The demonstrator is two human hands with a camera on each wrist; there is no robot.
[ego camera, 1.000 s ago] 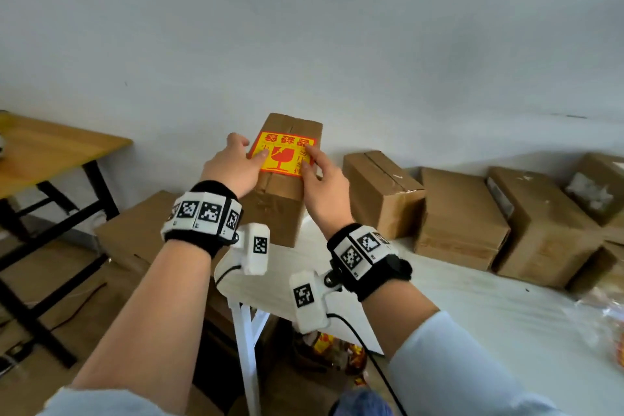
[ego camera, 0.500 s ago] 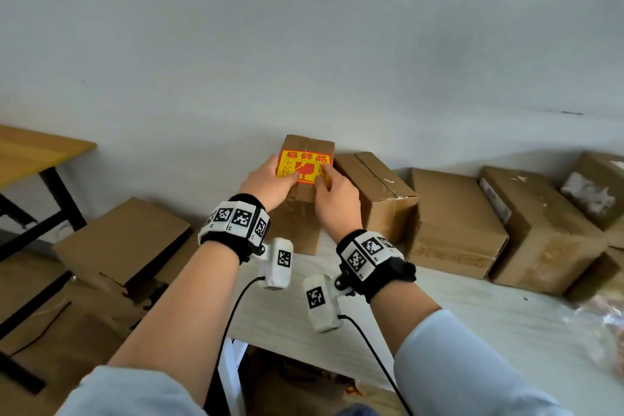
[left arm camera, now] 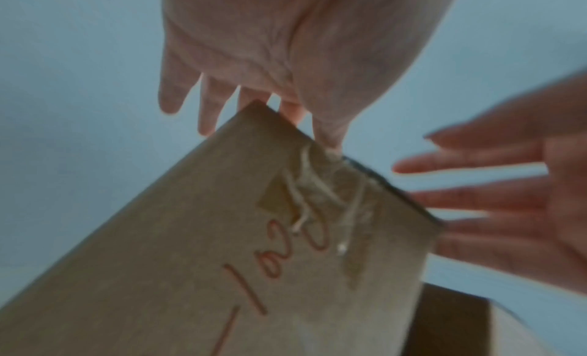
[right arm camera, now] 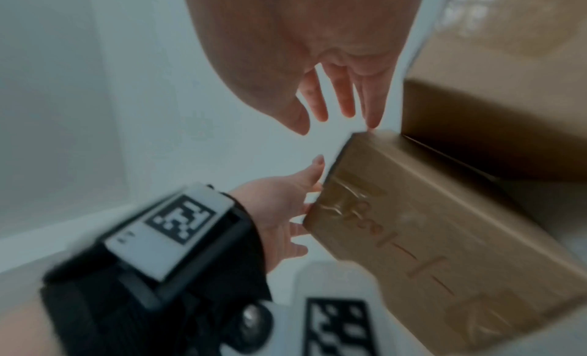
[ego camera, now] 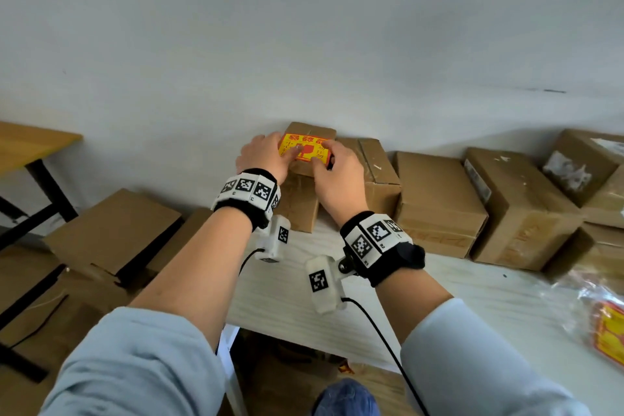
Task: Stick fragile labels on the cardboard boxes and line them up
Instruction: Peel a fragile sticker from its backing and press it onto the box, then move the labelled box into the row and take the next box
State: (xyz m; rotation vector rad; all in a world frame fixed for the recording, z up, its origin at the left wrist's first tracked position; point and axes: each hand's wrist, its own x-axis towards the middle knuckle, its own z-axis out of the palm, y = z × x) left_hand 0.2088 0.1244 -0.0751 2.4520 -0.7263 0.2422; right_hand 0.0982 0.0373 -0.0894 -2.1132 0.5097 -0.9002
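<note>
The labelled box [ego camera: 305, 179], at the frame's centre against the wall, wears a yellow fragile label [ego camera: 304, 150] on top. The left hand [ego camera: 261, 155] and right hand [ego camera: 337, 176] press it with straight fingers, gripping nothing. To its right, four boxes [ego camera: 439, 199] on the tabletop [ego camera: 472, 297] show no labels, so most labelling seemingly remains.

Brown box [ego camera: 300, 203], yellow-red label [ego camera: 304, 150], checkered black-white wristbands [ego camera: 248, 191].
</note>
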